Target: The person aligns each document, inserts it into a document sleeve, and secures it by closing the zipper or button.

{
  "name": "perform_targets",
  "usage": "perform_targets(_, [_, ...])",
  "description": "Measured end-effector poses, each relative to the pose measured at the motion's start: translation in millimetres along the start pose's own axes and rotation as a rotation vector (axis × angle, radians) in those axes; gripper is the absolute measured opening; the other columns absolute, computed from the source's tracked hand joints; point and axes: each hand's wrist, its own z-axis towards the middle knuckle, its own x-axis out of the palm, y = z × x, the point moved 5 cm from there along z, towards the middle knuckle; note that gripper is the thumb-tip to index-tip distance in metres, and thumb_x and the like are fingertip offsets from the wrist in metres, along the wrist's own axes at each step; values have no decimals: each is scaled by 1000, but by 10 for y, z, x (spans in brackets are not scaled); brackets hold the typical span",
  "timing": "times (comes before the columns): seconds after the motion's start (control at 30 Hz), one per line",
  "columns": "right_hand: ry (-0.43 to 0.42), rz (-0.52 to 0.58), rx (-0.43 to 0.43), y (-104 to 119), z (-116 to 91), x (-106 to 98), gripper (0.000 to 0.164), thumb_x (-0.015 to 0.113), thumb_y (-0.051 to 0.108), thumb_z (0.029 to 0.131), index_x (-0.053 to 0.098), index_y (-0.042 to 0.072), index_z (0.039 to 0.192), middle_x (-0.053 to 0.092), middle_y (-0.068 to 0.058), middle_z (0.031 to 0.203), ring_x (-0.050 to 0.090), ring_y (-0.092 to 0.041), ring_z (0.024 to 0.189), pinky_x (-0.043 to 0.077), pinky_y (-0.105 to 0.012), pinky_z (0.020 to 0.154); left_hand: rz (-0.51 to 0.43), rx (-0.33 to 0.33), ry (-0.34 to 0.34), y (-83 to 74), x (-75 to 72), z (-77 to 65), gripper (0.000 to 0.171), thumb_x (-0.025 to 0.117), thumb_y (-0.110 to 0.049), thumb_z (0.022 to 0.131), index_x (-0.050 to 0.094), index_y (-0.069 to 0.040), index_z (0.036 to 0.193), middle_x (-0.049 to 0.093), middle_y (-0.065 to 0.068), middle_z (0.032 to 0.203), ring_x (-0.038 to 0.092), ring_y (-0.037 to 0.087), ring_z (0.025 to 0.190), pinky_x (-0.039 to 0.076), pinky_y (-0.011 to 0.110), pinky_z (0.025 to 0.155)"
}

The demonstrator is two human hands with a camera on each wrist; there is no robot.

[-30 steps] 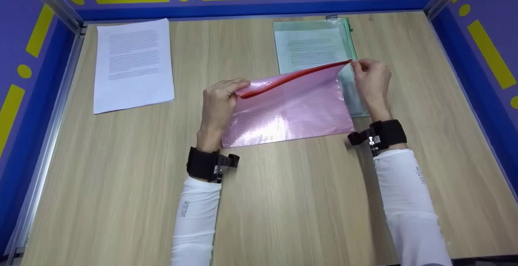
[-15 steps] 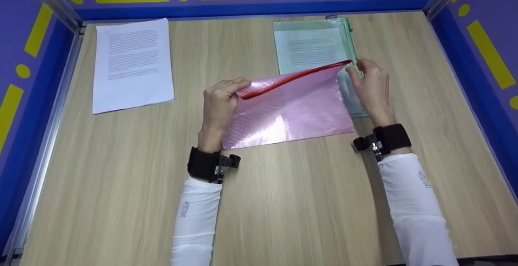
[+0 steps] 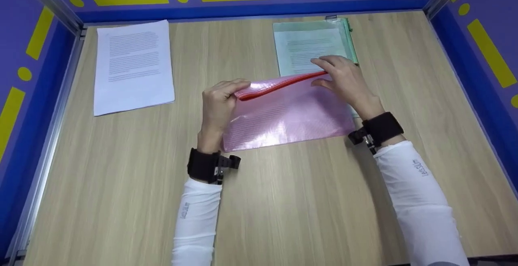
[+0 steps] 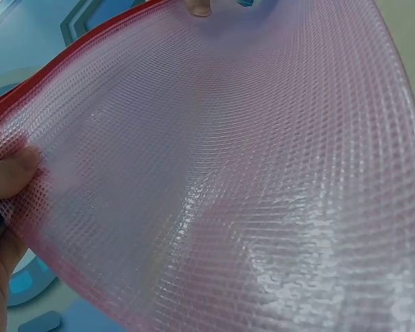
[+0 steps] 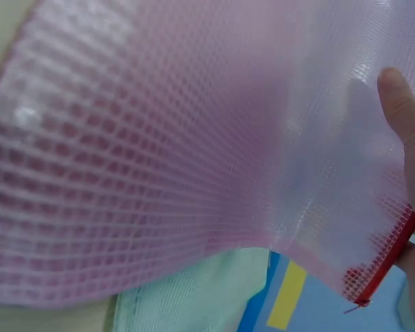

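A translucent pink mesh zip pouch (image 3: pixel 283 112) with a red zip edge (image 3: pixel 279 88) is tilted up towards the person. In the head view, my left hand (image 3: pixel 218 104) pinches its upper left corner, and the thumb (image 4: pixel 14 173) lies on the mesh in the left wrist view. My right hand (image 3: pixel 344 79) is at the upper right part, its straight fingers behind the red edge and its thumb in front, spread apart. That thumb (image 5: pixel 401 104) shows against the mesh in the right wrist view. The pouch's right end is partly hidden by the right hand.
A green zip pouch (image 3: pixel 311 39) with a printed sheet inside lies behind the pink pouch, which overlaps it. Printed white papers (image 3: pixel 133 92) lie at the back left. Purple and blue panels (image 3: pixel 251 13) border the wooden table (image 3: pixel 275 209).
My right hand has released the pouch's upper right corner and moved left along the red edge, fingers spreading. The left hand keeps its pinch with almost no movement.
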Motion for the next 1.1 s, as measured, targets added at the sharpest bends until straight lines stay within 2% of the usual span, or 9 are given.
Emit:
perform_targets(0.17, [177, 150, 137, -79, 63, 74, 18, 74, 23, 88, 78, 10, 101, 78, -10, 91, 72, -26, 83, 54, -39, 72, 0, -48, 30, 53, -11, 6, 34, 56, 19, 81, 79, -3, 92, 78, 13, 96, 76, 27, 91, 59, 28, 88])
perform_targets(0.3, [270, 184, 219, -111, 28, 107, 15, 73, 22, 90, 79, 13, 100, 79, -6, 91, 69, -19, 77, 46, -29, 66, 32, -126, 64, 103, -17, 12, 33, 57, 17, 82, 79, -3, 97, 78, 12, 98, 76, 26, 95, 59, 31, 87])
perform_targets(0.43, [287, 221, 253, -132, -29, 143, 16, 72, 20, 91, 79, 15, 104, 79, -6, 97, 71, -21, 87, 47, -28, 73, 66, -216, 63, 184, -75, 5, 30, 61, 11, 86, 75, -3, 109, 77, 12, 107, 73, 25, 103, 58, 33, 91])
perform_targets(0.53, [269, 287, 312, -165, -72, 173, 17, 69, 18, 93, 78, 15, 107, 78, -7, 104, 70, -21, 96, 46, -23, 79, 78, -280, 40, 249, -141, -5, 30, 63, 5, 91, 71, -3, 118, 75, 14, 114, 71, 25, 110, 56, 34, 96])
perform_targets(0.67, [211, 399, 382, -178, -116, 216, 18, 64, 17, 97, 77, 11, 108, 76, -9, 106, 62, -14, 90, 42, -15, 76, 115, -378, 27, 332, -216, -10, 36, 64, -9, 95, 64, -4, 130, 69, 15, 126, 66, 27, 119, 52, 36, 104])
perform_targets(0.73, [157, 452, 412, -170, -126, 234, 19, 63, 18, 97, 76, 8, 107, 74, -7, 98, 56, -10, 82, 40, -14, 71, 138, -430, 38, 371, -235, -12, 43, 65, -14, 96, 58, -4, 137, 64, 15, 135, 61, 30, 126, 47, 37, 109])
perform_targets(0.9, [6, 603, 543, -117, -150, 289, 24, 63, 22, 97, 71, -1, 99, 54, 7, 72, 44, -6, 69, 36, -19, 62, 179, -529, 102, 444, -229, -43, 61, 64, -27, 97, 41, -5, 150, 50, 19, 149, 50, 36, 137, 40, 43, 116])
perform_targets(1.0, [-59, 676, 616, -50, -154, 336, 27, 62, 24, 98, 68, -2, 96, 46, 8, 70, 43, -8, 68, 34, -22, 62, 172, -567, 142, 479, -193, -81, 69, 60, -35, 99, 32, -4, 154, 46, 21, 151, 51, 39, 135, 42, 46, 114])
perform_targets(1.1, [-121, 738, 700, 25, -151, 372, 28, 62, 27, 98, 67, -1, 99, 49, 6, 74, 45, -11, 73, 36, -23, 65, 120, -620, 200, 497, -135, -127, 74, 56, -42, 100, 26, -4, 156, 44, 20, 153, 52, 37, 135, 43, 47, 113])
